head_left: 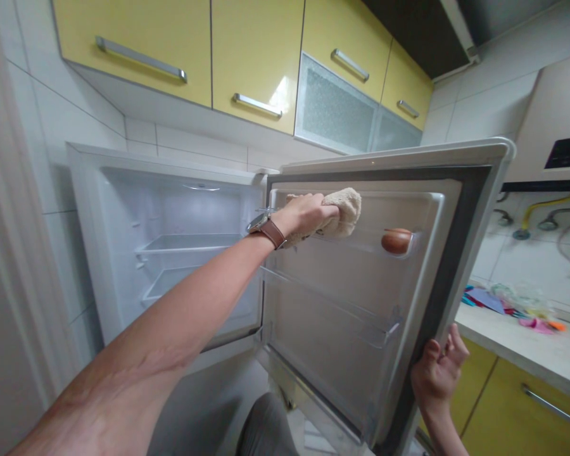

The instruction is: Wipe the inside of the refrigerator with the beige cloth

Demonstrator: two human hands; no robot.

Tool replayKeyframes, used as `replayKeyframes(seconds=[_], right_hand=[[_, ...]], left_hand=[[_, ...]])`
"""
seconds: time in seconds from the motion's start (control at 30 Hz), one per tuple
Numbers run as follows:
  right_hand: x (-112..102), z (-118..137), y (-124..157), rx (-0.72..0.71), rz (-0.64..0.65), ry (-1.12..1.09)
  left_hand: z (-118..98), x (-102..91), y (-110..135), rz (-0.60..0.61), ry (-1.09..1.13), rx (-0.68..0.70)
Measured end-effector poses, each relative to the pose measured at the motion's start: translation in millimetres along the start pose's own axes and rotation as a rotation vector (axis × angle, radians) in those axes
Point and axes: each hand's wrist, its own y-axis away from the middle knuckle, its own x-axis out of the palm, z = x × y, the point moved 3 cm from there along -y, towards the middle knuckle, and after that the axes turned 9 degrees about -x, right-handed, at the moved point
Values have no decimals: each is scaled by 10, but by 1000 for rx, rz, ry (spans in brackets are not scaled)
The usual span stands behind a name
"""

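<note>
My left hand (308,214), with a watch (261,223) on its wrist, is closed around a beige cloth (346,209). It reaches across to the upper inner face of the open refrigerator door (323,291), the cloth at the height of the top door shelf. At the right, my right hand (441,370) grips the outer edge of that door, its fingers partly hidden. A reddish-brown round object (396,241), perhaps an onion or a small pot, sits at the right end of the top door shelf.
The refrigerator compartment (199,209) with clear shelves (194,242) stands open at the left. Yellow cabinets (254,44) hang above. To the right is a worktop (513,332) with coloured bits and plastic (522,301). My knee (268,424) is below the door.
</note>
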Motion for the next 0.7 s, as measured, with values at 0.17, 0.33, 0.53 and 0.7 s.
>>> replayKeyframes(seconds=[0.17,0.33,0.53,0.7], right_hand=[[-9,-2,15,17,-9,-13],[-22,30,23,27,-17,-23],[-41,107,38,12,-23,-17],[-46,120,51,11,-21,-20]], left_hand=[[168,-97,-25,-11,-231,51],[415,-184,-132,-63,-243,30],[804,-305,-260,-162,-248,-58],[1008,-365,-292,-234,-199,-137]])
